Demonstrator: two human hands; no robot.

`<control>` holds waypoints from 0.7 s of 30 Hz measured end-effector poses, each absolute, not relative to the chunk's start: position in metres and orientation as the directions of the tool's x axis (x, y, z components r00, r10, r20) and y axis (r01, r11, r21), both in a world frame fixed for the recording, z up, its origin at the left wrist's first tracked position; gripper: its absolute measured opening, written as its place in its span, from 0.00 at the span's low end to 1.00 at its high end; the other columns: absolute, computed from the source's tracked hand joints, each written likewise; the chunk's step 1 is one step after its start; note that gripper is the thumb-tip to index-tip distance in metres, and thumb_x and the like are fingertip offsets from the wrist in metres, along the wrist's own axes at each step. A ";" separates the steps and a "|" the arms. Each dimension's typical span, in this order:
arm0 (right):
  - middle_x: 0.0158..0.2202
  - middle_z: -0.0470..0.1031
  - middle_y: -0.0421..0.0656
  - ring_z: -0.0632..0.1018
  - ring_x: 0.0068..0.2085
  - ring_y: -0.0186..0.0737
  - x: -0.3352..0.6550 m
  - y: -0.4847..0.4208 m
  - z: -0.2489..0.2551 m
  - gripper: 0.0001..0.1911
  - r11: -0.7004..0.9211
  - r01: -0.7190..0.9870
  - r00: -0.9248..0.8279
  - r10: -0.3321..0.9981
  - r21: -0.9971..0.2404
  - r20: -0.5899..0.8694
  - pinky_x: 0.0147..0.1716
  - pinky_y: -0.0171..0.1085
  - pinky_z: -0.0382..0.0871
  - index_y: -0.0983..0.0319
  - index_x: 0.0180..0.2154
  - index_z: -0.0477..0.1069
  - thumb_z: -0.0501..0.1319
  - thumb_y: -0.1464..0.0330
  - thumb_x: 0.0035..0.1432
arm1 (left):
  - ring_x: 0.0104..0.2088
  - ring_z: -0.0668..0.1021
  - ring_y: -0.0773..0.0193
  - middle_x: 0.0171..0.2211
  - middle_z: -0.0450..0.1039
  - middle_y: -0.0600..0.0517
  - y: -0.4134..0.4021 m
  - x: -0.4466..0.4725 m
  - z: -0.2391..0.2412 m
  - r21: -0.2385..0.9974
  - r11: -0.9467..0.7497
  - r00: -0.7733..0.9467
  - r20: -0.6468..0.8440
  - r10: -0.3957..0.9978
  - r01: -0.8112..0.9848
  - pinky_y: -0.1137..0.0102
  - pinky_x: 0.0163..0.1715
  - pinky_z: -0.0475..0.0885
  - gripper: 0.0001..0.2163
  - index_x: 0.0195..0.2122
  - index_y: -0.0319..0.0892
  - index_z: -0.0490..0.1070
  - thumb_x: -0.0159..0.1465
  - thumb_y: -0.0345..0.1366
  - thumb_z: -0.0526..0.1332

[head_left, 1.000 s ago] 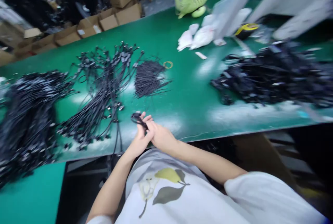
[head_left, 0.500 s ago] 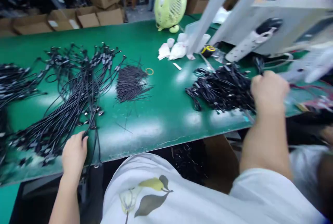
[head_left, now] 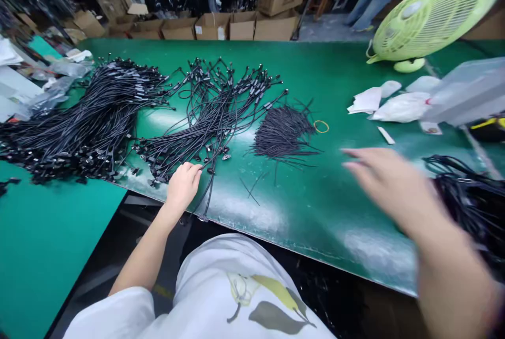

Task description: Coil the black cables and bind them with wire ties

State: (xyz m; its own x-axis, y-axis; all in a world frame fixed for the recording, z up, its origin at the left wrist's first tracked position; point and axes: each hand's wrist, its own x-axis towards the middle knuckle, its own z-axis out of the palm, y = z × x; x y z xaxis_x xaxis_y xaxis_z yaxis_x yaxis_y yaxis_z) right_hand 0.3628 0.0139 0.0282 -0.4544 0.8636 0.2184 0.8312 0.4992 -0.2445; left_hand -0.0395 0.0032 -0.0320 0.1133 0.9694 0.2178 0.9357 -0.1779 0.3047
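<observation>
My left hand (head_left: 184, 186) is closed at the near edge of a bundle of black cables (head_left: 213, 123), its fingers pinched on a black cable; the gripped part is mostly hidden. Beside it, a few cable ends (head_left: 203, 217) hang over the table edge. My right hand (head_left: 389, 184), blurred by motion, is over the table with its fingers stretched out and nothing seen in it. It lies between a pile of short black ties (head_left: 282, 131) and a heap of coiled black cables (head_left: 469, 192) at the right.
A larger cable pile (head_left: 106, 102) covers the left of the green table (head_left: 315, 65). A yellow rubber band (head_left: 321, 126), white paper pieces (head_left: 402, 105), a green fan (head_left: 434, 18) and a tape measure (head_left: 489, 130) lie or stand to the right. Cardboard boxes (head_left: 213, 26) line the back.
The view has swung left. My right hand has left the heap of coiled cables and moved left over the table, its fingers now stretched. My left hand stays by the cable bundle.
</observation>
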 end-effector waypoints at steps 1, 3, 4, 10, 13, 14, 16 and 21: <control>0.50 0.71 0.54 0.72 0.51 0.53 0.336 0.020 0.025 0.19 0.478 0.846 -0.399 0.861 -0.237 0.315 0.48 0.53 0.69 0.59 0.55 0.66 0.52 0.65 0.65 | 0.43 0.73 0.54 0.40 0.72 0.44 0.003 -0.036 -0.028 0.346 -0.192 0.110 0.241 0.964 0.918 0.62 0.44 0.68 0.14 0.48 0.42 0.73 0.68 0.37 0.51; 0.57 0.67 0.54 0.70 0.56 0.50 0.270 0.042 0.018 0.23 0.610 0.766 -0.540 0.781 -0.203 0.312 0.52 0.49 0.66 0.62 0.59 0.62 0.54 0.66 0.63 | 0.43 0.72 0.54 0.39 0.72 0.45 0.001 -0.032 -0.015 0.492 -0.241 0.120 0.265 0.957 0.837 0.62 0.45 0.67 0.13 0.47 0.43 0.74 0.67 0.38 0.54; 0.59 0.65 0.53 0.68 0.57 0.50 0.236 0.057 0.016 0.23 0.692 0.706 -0.627 0.711 -0.155 0.318 0.53 0.48 0.65 0.61 0.59 0.62 0.55 0.67 0.62 | 0.42 0.72 0.55 0.39 0.73 0.46 -0.002 -0.032 -0.006 0.598 -0.260 0.132 0.250 0.959 0.758 0.62 0.45 0.67 0.12 0.45 0.43 0.74 0.66 0.38 0.55; 0.40 0.75 0.56 0.72 0.42 0.45 0.167 0.171 0.048 0.15 0.542 0.840 -0.509 0.805 -0.029 0.305 0.43 0.42 0.62 0.71 0.40 0.72 0.47 0.76 0.63 | 0.22 0.65 0.71 0.22 0.63 0.55 -0.038 -0.075 0.036 0.977 -0.145 -0.056 0.138 0.989 -0.156 0.75 0.21 0.63 0.09 0.36 0.39 0.74 0.62 0.40 0.62; 0.45 0.72 0.57 0.69 0.43 0.41 0.214 0.204 0.084 0.17 0.369 0.927 -0.296 0.821 -0.059 0.487 0.44 0.40 0.59 0.74 0.45 0.69 0.44 0.75 0.66 | 0.20 0.62 0.74 0.20 0.55 0.58 -0.044 -0.109 0.036 0.855 -0.169 -0.222 0.065 0.973 -0.490 0.80 0.20 0.63 0.10 0.29 0.37 0.70 0.61 0.39 0.65; 0.47 0.71 0.56 0.68 0.45 0.40 0.231 0.207 0.094 0.18 0.342 0.938 -0.256 0.807 -0.066 0.532 0.45 0.39 0.58 0.73 0.47 0.67 0.43 0.73 0.68 | 0.20 0.61 0.75 0.19 0.54 0.59 -0.043 -0.119 0.033 0.795 -0.154 -0.229 0.019 0.973 -0.586 0.82 0.19 0.63 0.11 0.28 0.38 0.68 0.61 0.39 0.65; 0.49 0.70 0.55 0.67 0.47 0.41 0.258 0.200 0.106 0.19 0.314 0.948 -0.230 0.783 -0.048 0.578 0.46 0.39 0.57 0.71 0.50 0.66 0.42 0.67 0.70 | 0.19 0.61 0.77 0.19 0.52 0.60 -0.037 -0.132 0.027 0.688 -0.139 -0.226 -0.038 0.973 -0.712 0.86 0.17 0.62 0.13 0.27 0.39 0.64 0.61 0.40 0.65; 0.28 0.72 0.48 0.69 0.29 0.39 0.261 0.112 0.080 0.11 0.350 0.936 -0.347 0.901 0.035 0.260 0.30 0.36 0.54 0.65 0.34 0.71 0.53 0.69 0.65 | 0.29 0.74 0.74 0.31 0.70 0.54 -0.017 -0.104 0.007 0.933 -0.097 -0.243 0.010 0.970 -0.346 0.82 0.28 0.71 0.10 0.39 0.41 0.73 0.60 0.41 0.65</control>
